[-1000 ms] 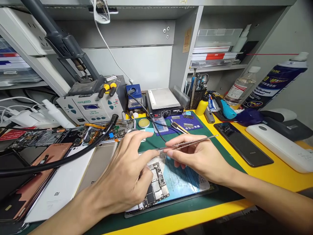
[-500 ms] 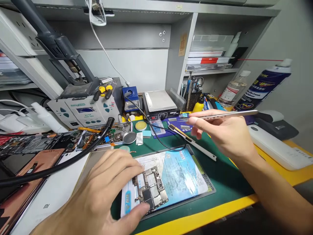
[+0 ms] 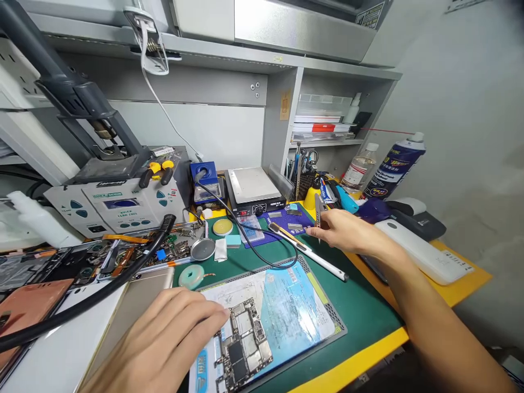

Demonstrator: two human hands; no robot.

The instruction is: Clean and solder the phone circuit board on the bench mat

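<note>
A phone logic board lies on a blue and white work pad at the front. My left hand rests at the board's left side, fingers stretched and close together, the fingertips by its upper left edge; the thumb is hidden. Further back on the right, my right hand pinches metal tweezers, held nearly upright at the right end of a purple mat. Small silvery stencil pieces lie on that mat. Between the mat and the pad is a white pen-like tool.
A hot-air station with a thick black hose stands left. Behind are a soldering iron holder and a heating plate. A clear bottle and spray can stand right. A solder wick spool sits near my left hand.
My right hand has moved left and down toward the purple mat, turning the tweezers from level to upright. My left thumb has left the board's front edge. The view has tilted upward.
</note>
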